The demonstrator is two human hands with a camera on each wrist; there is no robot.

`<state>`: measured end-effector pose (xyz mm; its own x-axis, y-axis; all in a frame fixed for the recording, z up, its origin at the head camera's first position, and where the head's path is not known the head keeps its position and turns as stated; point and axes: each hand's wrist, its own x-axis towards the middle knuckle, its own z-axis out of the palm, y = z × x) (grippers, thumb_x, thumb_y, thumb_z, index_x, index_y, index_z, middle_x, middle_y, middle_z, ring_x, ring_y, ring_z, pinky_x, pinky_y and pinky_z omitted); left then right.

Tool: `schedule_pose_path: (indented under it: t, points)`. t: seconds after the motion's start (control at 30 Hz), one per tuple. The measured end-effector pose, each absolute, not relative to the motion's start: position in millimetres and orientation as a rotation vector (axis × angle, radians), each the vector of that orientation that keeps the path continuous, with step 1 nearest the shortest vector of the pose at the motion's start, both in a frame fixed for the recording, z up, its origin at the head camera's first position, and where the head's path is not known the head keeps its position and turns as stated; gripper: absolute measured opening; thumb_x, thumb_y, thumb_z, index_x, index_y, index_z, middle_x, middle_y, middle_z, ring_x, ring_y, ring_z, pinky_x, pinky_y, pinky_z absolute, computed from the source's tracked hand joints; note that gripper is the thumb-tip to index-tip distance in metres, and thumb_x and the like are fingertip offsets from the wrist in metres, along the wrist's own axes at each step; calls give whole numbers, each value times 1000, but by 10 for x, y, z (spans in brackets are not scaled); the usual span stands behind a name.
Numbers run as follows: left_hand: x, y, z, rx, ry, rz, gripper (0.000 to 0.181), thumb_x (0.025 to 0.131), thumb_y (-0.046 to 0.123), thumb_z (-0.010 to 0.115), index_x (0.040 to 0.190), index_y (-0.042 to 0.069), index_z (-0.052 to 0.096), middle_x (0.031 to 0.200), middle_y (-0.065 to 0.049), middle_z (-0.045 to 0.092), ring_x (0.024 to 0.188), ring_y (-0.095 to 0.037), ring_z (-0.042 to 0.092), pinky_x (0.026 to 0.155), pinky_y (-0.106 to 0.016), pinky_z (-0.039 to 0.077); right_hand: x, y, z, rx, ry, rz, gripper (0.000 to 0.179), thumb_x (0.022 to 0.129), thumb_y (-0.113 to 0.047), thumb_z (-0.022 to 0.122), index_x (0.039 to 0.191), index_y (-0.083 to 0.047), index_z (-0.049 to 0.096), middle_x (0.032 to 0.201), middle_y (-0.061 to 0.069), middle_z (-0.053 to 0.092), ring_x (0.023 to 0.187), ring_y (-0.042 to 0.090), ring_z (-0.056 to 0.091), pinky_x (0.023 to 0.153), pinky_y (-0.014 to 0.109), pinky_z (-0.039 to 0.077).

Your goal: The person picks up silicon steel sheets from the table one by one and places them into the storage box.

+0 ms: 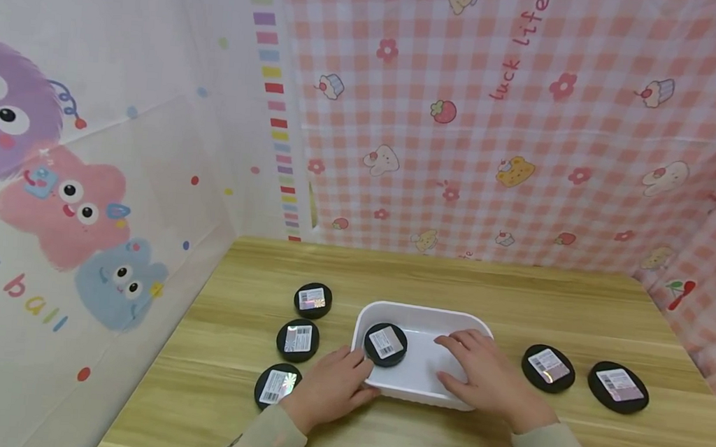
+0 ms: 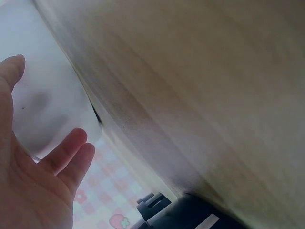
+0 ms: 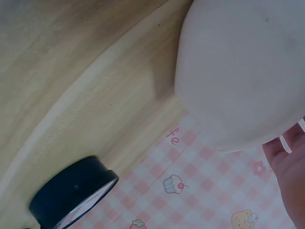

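A white rectangular plastic tub (image 1: 420, 394) stands on the wooden table, with one flat round black case (image 1: 385, 344) bearing a white label inside its left end. My left hand (image 1: 334, 384) grips the tub's front left corner. Its thumb lies along the outer wall, also seen in the left wrist view against the white tub (image 2: 47, 90). Over the right end of the tub is my right hand (image 1: 486, 374), thumb and fingers spread apart with nothing between them. In the right wrist view its fingers reach past the rim of the tub (image 3: 238, 71).
Left of the tub, three similar black cases stand in a slanted row: far (image 1: 312, 301), middle (image 1: 297, 340) and near (image 1: 277, 385), the last partly behind the left hand. Two more black cases (image 1: 548, 368) (image 1: 618, 387) lie to the right. Patterned cloth (image 1: 403, 129) hangs behind the table.
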<state>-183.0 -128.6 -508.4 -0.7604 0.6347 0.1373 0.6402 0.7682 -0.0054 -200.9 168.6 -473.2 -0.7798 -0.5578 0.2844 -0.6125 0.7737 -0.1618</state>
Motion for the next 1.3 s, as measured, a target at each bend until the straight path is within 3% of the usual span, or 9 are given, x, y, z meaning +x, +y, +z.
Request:
schedule_pose_path:
  t: [0.4, 0.73, 1.3]
  points:
    - [-1847, -1286, -5114, -1030, -2827, -68, 39, 102, 57, 47, 105, 21, 60, 100, 6, 58, 92, -14, 51, 86, -29, 48, -1994, 1828, -4850, 878, -2621, 409, 42, 84, -29, 77, 120, -10, 66, 118, 8, 64, 116, 29, 58, 102, 52, 45]
    - [-1840, -1292, -5125, -1040, -2755, -52, 36, 101, 54, 53, 99, 19, 59, 97, 4, 57, 88, -15, 52, 84, -30, 47, -1946, 1892, -4878, 829, -2570, 411, 42, 83, -30, 77, 119, -10, 66, 118, 8, 63, 117, 33, 57, 100, 56, 44]
    - [-1839, -1295, -5138, -1025, -2806, -69, 37, 101, 56, 49, 103, 20, 59, 100, 4, 57, 90, -15, 52, 86, -30, 48, -1939, 2023, -5007, 740, -2521, 483, 43, 85, -31, 76, 121, -11, 64, 121, 9, 61, 117, 34, 56, 96, 55, 43]
